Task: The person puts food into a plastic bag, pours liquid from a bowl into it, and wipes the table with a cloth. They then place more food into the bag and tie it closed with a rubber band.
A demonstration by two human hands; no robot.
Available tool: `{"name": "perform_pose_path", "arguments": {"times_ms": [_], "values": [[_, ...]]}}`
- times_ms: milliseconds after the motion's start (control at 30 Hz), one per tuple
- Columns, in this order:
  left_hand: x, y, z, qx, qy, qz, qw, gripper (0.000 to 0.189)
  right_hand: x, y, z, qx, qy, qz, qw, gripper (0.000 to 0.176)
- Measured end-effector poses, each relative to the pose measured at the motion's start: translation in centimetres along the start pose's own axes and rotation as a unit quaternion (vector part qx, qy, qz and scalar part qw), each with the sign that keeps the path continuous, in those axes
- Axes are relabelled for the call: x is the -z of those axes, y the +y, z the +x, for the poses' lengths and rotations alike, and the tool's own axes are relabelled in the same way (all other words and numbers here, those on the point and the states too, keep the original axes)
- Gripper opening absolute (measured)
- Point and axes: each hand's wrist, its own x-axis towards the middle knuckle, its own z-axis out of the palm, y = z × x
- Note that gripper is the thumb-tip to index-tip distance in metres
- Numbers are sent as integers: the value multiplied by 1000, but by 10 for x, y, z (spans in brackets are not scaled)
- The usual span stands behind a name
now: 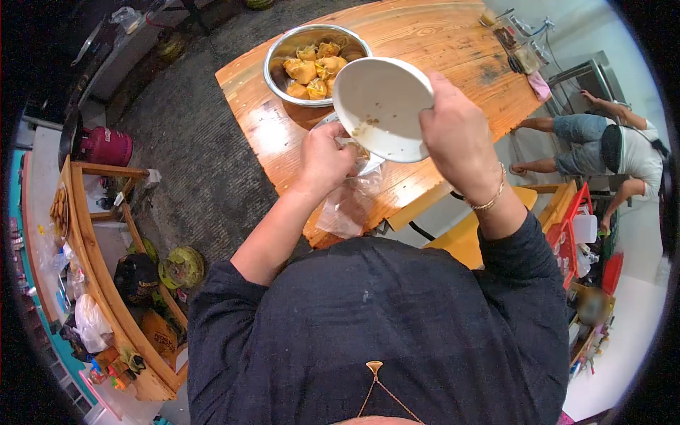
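A white bowl (379, 88) is tilted on its side over the wooden table (439, 39), with small brown bits clinging to its inner wall. My right hand (462, 131) grips its rim from the right. Below the bowl's left edge, my left hand (327, 157) has its fingers closed on a clear plastic bag (347, 209), which hangs at the table's near edge. What lies inside the bag is mostly hidden by the hand and bowl. Just beyond stands a steel mixing bowl (268, 69) with several golden-brown stuffed, fried-looking pieces (300, 70).
At right, a person (627, 145) in a white shirt leans towards a metal appliance (598, 74). A yellow seat (460, 244) is tucked near the table. On the left are a wooden rack (106, 283), a pink gas cylinder (106, 145) and a green one (181, 268).
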Motion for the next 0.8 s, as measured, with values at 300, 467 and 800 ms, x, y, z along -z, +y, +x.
{"name": "perform_pose_path", "arguments": {"times_ms": [300,467,800], "values": [[8,-15,3,23,9,-21,999,20,-8,106,-28,-270,-80,414,866,28],[8,-18,5,-62,-48,58,995,28,-29,165,-56,-412,-105,456,782,23],[8,-22,5,-156,-41,202,966,33,-110,229,-74,-496,-25,537,682,29]]}}
